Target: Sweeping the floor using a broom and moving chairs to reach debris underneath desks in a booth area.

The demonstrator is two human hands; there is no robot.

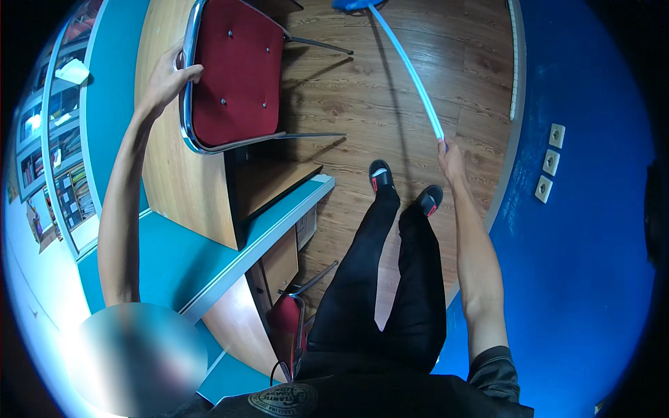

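My left hand (168,81) grips the chrome rim of a chair with a red upholstered backrest (245,76) dotted with several metal studs. The thumb lies over the rim's inner edge, while most of the fingers are hidden behind it. In my right hand (453,161) is the end of a long light-blue handle (413,76). The handle runs away from me to a blue head (355,4) at the top edge of the view, partly cut off; whether it is a broom or another floor tool, I cannot tell.
A wooden desk (183,183) stands at left beside a teal partition (209,256). Another red chair (286,316) is tucked lower down. A blue wall (580,251) with wall sockets (550,162) bounds the right. My sandalled feet (380,175) stand on the wood-look floor (334,104).
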